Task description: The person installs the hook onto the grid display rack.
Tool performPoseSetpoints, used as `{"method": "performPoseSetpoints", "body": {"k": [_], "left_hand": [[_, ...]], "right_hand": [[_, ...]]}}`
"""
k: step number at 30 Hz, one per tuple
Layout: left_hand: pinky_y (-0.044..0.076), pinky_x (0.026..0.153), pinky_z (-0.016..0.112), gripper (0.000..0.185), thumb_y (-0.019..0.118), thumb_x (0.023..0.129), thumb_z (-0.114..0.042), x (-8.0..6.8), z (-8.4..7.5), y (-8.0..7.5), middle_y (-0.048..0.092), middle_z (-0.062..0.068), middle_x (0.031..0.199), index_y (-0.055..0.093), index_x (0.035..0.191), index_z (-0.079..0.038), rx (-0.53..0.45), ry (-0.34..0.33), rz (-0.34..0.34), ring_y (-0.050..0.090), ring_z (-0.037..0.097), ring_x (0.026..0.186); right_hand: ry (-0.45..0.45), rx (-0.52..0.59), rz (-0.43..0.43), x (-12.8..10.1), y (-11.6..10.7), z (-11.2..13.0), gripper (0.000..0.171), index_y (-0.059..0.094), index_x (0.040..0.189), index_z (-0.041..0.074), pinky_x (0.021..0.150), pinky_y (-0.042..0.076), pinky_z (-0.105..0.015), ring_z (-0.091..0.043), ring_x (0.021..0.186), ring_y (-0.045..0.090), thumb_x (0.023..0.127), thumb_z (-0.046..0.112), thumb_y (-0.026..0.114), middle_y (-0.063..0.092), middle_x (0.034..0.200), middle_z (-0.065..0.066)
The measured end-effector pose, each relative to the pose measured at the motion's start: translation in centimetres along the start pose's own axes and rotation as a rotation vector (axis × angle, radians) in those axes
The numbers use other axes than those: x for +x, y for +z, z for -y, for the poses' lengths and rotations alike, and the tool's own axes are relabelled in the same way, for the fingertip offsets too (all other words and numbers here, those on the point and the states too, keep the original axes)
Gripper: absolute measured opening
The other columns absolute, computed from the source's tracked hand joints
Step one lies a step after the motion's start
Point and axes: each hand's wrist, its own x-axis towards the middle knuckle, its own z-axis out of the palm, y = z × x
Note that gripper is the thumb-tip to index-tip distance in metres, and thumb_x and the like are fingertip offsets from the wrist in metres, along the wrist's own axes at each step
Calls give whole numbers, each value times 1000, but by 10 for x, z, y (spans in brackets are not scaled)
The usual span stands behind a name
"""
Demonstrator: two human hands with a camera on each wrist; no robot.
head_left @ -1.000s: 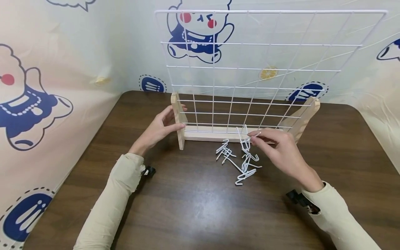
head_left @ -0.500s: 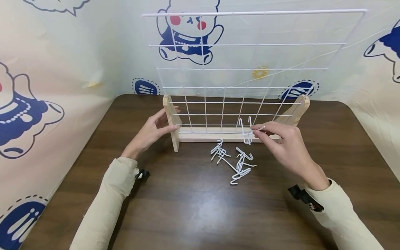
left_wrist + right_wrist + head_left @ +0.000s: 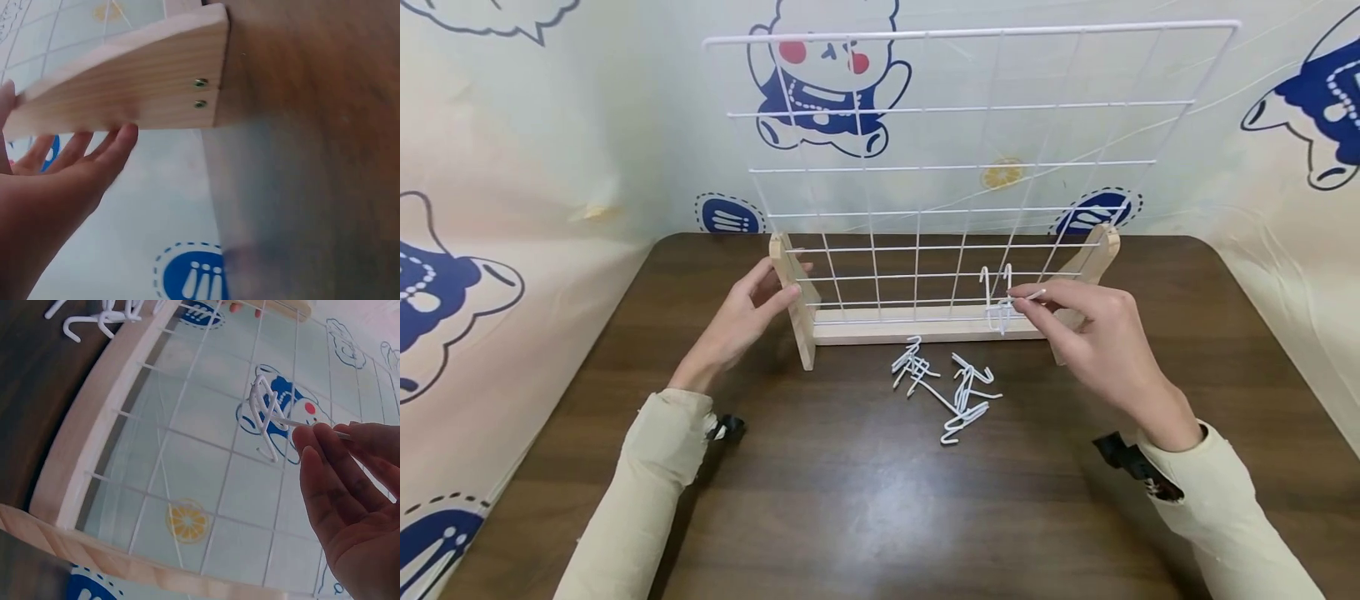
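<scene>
A white wire hook [image 3: 997,298] is pinched in the right hand [image 3: 1093,333], its prongs toward the wire grid [image 3: 955,175] near the base's right end, while the frame's left foot [image 3: 793,300] is steadied by the left hand [image 3: 741,321], fingers straight.

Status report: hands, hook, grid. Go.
Left hand rests open on the stand's left foot. Right hand pinches a white hook up at the grid. Spare hooks on table; nothing blocking.

A wire grid [image 3: 955,167] stands upright in a wooden base [image 3: 925,323] toward the back of the surface [image 3: 865,500]. A heap of hooks [image 3: 943,387] lies just before the base, between the left hand [image 3: 741,321] and right hand [image 3: 1093,342].
</scene>
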Motion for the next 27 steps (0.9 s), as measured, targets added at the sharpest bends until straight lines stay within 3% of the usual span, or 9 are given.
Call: {"method": "performPoseSetpoints", "body": {"k": [9,17,24,27], "left_hand": [[44,104,31,45,60,101,-19,5,0,5,54,7,143,49,145,-17,-8,60,-50,50,22,131],[42,107,39,42,57,102,-16,5,0,6,54,7,142,50,143,-17,-22,50,-36,49,23,132],[37,110,50,41,57,102,-17,-2,-18,10,53,11,143,50,143,-12,-13,27,-40,46,32,134],[38,110,50,40,56,102,-16,-2,-13,9,53,11,142,51,142,-11,-25,29,-48,47,31,134]], "right_hand": [[-30,-35,-73,1,-13,2,21,79,98,5,70,41,-10,7,84,63,82,-8,74,77,96,-4],[-40,-15,-128,4,-25,9,23,78,98,-1,78,47,-12,5,91,65,80,-15,73,76,94,-12],[-52,-15,-196,9,-38,20,23,76,100,-5,84,48,-14,0,95,67,81,-16,71,75,94,-18],[-44,-2,-241,11,-40,26,21,76,99,-7,86,49,-15,-3,96,68,81,-16,70,74,94,-21]]}}
